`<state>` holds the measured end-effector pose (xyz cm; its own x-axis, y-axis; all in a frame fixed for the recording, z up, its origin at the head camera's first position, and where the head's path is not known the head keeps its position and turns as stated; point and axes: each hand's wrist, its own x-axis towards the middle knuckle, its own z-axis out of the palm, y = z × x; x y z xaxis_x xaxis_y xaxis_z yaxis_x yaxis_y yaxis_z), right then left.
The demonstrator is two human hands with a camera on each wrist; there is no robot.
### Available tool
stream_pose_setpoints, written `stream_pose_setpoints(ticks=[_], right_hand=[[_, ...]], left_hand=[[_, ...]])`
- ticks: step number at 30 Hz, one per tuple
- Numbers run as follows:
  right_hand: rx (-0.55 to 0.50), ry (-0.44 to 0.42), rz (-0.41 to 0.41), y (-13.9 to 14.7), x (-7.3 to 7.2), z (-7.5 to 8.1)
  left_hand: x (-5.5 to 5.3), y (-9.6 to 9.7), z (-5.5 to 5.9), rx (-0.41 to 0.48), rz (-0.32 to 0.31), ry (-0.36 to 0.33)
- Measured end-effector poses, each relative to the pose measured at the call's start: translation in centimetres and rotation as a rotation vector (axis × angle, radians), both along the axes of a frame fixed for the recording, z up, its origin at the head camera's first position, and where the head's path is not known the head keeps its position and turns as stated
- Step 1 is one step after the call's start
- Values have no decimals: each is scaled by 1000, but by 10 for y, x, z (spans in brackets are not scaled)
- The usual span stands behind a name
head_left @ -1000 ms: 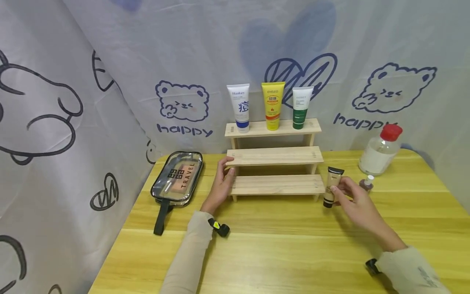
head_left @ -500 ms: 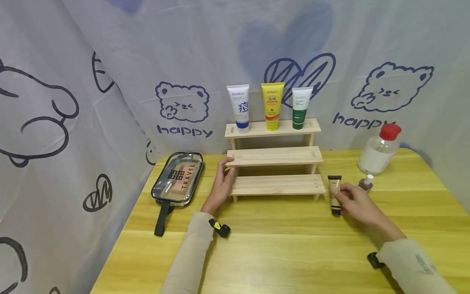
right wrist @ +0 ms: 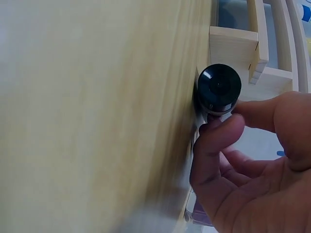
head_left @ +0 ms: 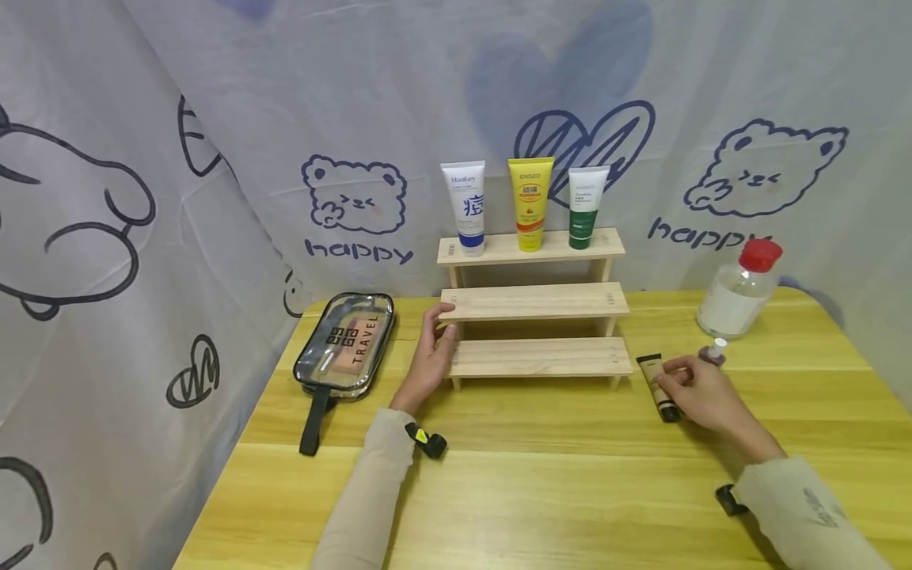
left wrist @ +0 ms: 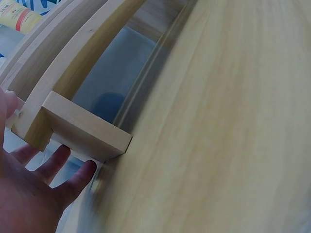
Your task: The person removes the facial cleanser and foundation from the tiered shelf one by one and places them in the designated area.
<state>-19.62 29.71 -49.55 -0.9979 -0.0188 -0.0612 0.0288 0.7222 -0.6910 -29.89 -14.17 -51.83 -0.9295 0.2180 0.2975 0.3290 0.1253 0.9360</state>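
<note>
A three-tier wooden display rack [head_left: 537,358] stands on the table. My left hand [head_left: 427,360] holds the left end of its middle tier between thumb and index finger; in the left wrist view the other fingers [left wrist: 73,182] fan out beside the end leg. My right hand [head_left: 701,392] pinches a small beige cosmetic tube [head_left: 655,384], tilted low at the table right of the rack. Its black cap [right wrist: 219,87] faces the right wrist camera. Whether the tube fully touches the table I cannot tell. Behind that hand, a small purple bottle [head_left: 715,351] with a white cap is partly hidden.
On the top tier stand a white-and-blue tube [head_left: 466,207], a yellow tube [head_left: 530,204] and a white-and-green tube [head_left: 584,206]. A clear travel pouch [head_left: 345,344] lies at the left. A red-capped bottle [head_left: 734,301] stands at the back right.
My right hand has brought the cosmetic tube away from the rack's right end, toward the near right, and tipped it from near upright to a low slant. The left hand stays at the rack.
</note>
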Motion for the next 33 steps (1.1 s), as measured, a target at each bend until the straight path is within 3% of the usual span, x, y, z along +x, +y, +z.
stream_pose_setpoints(ticks=[9,17,21,26,33], right_hand=[[19,73,-48,-1,8,9],[-29,262,-109,-17,9,27],[-50,331,-144,-28,3,36],[-93,396,-131,-41,-7,47],[-89,404,-128,-56,-23,69]], left_hand=[[0,0,3,-12,7,3],[0,-4,-2,13,11,-9],[0,-4,-3,17,7,-1],[-1,-2,-1,8,8,13],[1,1,2,15,-2,2]])
